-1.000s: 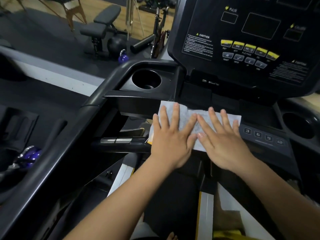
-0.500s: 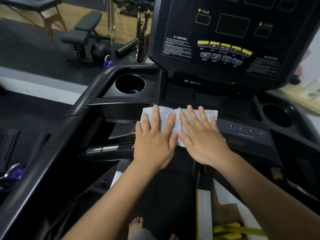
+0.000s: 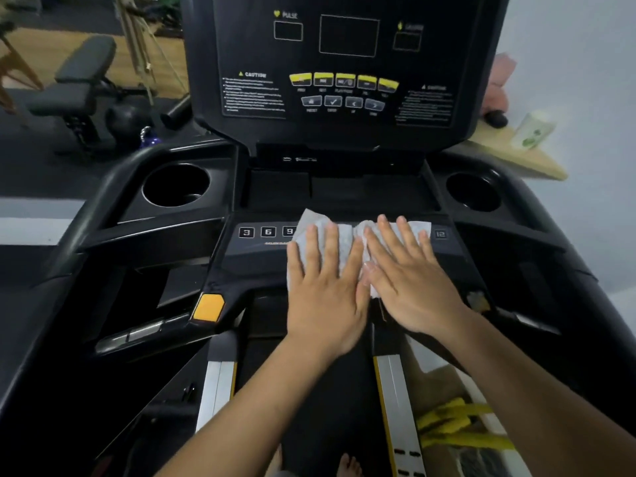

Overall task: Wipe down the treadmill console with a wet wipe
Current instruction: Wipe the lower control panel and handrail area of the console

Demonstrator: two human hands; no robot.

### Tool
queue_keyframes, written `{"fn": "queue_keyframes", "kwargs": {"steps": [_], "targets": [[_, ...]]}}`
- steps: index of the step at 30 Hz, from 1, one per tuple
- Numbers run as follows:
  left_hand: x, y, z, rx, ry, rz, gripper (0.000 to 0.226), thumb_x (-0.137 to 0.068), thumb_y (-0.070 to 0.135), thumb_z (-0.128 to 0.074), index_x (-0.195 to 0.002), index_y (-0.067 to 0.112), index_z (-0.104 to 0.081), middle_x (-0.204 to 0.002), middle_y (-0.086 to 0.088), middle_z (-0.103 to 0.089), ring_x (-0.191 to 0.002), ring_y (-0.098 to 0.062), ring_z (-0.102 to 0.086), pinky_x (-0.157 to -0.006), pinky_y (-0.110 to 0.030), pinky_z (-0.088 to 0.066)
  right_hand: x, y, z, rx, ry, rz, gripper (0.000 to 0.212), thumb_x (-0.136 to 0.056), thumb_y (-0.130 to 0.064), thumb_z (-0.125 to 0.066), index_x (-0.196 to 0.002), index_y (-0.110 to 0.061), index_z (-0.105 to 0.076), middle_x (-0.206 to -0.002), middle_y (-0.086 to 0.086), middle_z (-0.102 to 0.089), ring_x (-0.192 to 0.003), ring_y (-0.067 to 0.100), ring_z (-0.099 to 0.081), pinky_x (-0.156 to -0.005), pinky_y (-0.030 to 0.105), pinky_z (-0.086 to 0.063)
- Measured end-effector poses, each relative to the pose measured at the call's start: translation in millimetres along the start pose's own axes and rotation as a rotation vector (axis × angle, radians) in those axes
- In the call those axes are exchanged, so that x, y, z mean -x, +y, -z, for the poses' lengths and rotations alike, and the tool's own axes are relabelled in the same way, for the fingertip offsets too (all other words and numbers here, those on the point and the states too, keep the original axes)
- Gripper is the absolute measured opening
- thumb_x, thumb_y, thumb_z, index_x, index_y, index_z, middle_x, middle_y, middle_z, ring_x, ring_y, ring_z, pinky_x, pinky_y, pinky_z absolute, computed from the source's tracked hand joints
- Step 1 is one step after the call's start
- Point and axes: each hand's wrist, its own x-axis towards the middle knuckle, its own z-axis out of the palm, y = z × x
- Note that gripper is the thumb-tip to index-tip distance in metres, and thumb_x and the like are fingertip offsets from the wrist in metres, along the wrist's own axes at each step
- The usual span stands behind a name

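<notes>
Both palms are down flat on the treadmill console (image 3: 344,187), pressing a white wet wipe (image 3: 347,235) against the sloped strip of number keys. The left hand (image 3: 325,294) lies with fingers spread over the wipe's left half, and the right hand (image 3: 409,287) lies spread over its right half, angled inward so the two touch near the thumbs. Neither grips anything; the fingers are simply laid out open on top. The wipe pokes out beyond the fingertips and bunches into a ridge between the hands. Left of it the keys 3, 6 and 9 (image 3: 268,232) show; the 12 key (image 3: 441,234) sits just past its right edge. A cup holder (image 3: 176,184) sits on the left, another (image 3: 473,191) on the right.
</notes>
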Motion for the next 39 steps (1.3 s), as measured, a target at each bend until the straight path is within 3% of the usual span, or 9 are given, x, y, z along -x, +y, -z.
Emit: {"fn": "queue_keyframes", "kwargs": {"steps": [4, 8, 13, 17, 19, 22, 27, 33, 39], "targets": [[-9.3, 35.6, -8.4, -0.131, -0.123, -0.119, 0.069, -0.102, 0.050, -0.017, -0.158, 0.016, 0.005, -0.162, -0.020, 0.016, -0.149, -0.039, 0.018, -0.119, -0.060, 0.004, 19.4, 35.5, -5.4, 0.030, 0.042, -0.101, 0.063, -0.088, -0.055, 0.016, -0.147, -0.032, 0.019, -0.154, -0.007, 0.029, -0.145, 0.017, 0.027, -0.115, 0.037, 0.020], [-16.2, 67.5, -18.0, -0.299, -0.202, -0.215, 0.086, -0.099, 0.050, -0.031, -0.153, 0.007, 0.021, -0.157, -0.027, 0.028, -0.145, -0.046, 0.025, -0.119, -0.060, 0.004, 40.6, 60.8, -15.5, 0.010, 0.127, -0.168, 0.064, -0.096, -0.053, 0.004, -0.152, -0.023, 0.004, -0.162, 0.002, 0.010, -0.148, 0.018, 0.015, -0.118, 0.040, 0.005], [-6.7, 96.6, -27.4, -0.374, -0.245, -0.348, 0.095, -0.097, 0.049, -0.039, -0.150, -0.001, 0.022, -0.157, -0.029, 0.027, -0.145, -0.045, 0.026, -0.119, -0.059, 0.003, 71.4, 66.5, -19.4, -0.237, 0.131, -0.205, 0.063, -0.096, -0.053, -0.007, -0.149, -0.026, 0.011, -0.158, -0.006, 0.020, -0.147, 0.008, 0.014, -0.119, 0.031, -0.008], [-15.0, 96.8, -26.3, -0.386, -0.238, -0.402, 0.096, -0.096, 0.053, -0.039, -0.152, 0.003, 0.020, -0.159, -0.024, 0.027, -0.146, -0.041, 0.027, -0.121, -0.054, 0.008, 57.9, 66.8, -9.4, -0.279, 0.090, -0.316, 0.072, -0.094, -0.057, -0.011, -0.156, -0.023, 0.005, -0.164, 0.002, 0.014, -0.149, 0.017, -0.010, -0.112, 0.033, -0.029], [-28.4, 88.4, -21.3, -0.326, -0.238, -0.384, 0.087, -0.098, 0.056, -0.029, -0.154, 0.008, 0.018, -0.161, -0.020, 0.023, -0.147, -0.037, 0.025, -0.122, -0.052, 0.008, 40.4, 62.4, -3.8, -0.211, 0.045, -0.356, 0.077, -0.089, -0.062, 0.000, -0.155, -0.022, 0.009, -0.163, 0.007, 0.017, -0.151, 0.025, 0.004, -0.120, 0.047, -0.012], [-33.6, 63.1, -11.4, -0.259, -0.238, -0.280, 0.076, -0.100, 0.052, -0.017, -0.155, 0.012, 0.017, -0.163, -0.016, 0.021, -0.148, -0.035, 0.025, -0.121, -0.053, 0.005, 19.3, 42.0, -0.7, -0.050, 0.026, -0.328, 0.080, -0.087, -0.063, 0.018, -0.153, -0.018, 0.016, -0.161, 0.012, 0.023, -0.147, 0.024, 0.025, -0.115, 0.057, 0.014], [1.7, 2.5, 5.2, -0.158, -0.111, -0.129, 0.073, -0.099, 0.051, -0.022, -0.159, 0.014, -0.003, -0.166, -0.012, 0.002, -0.153, -0.031, 0.009, -0.124, -0.050, -0.003, -7.6, -19.3, 8.9, -0.011, -0.033, -0.165, 0.090, -0.079, -0.064, 0.023, -0.152, -0.013, 0.017, -0.159, 0.018, 0.025, -0.146, 0.030, 0.026, -0.117, 0.058, 0.013], [35.1, -60.8, 17.9, -0.234, -0.033, -0.011, 0.084, -0.095, 0.051, -0.044, -0.157, 0.006, -0.011, -0.165, -0.018, -0.006, -0.153, -0.032, -0.001, -0.123, -0.049, -0.016, -33.6, -94.1, 7.0, -0.018, -0.042, 0.055, 0.085, -0.087, -0.064, 0.011, -0.151, -0.009, 0.018, -0.157, 0.020, 0.027, -0.145, 0.033, 0.028, -0.119, 0.053, 0.010], [72.1, -86.9, 24.9, -0.226, 0.002, 0.150, 0.086, -0.093, 0.042, -0.051, -0.157, 0.002, -0.009, -0.165, -0.019, -0.005, -0.153, -0.035, -0.002, -0.121, -0.052, -0.019, -37.3, -145.1, -4.0, 0.044, -0.006, 0.243, 0.082, -0.088, -0.061, 0.017, -0.152, -0.010, 0.016, -0.159, 0.018, 0.025, -0.146, 0.031, 0.027, -0.119, 0.054, 0.010]]}}
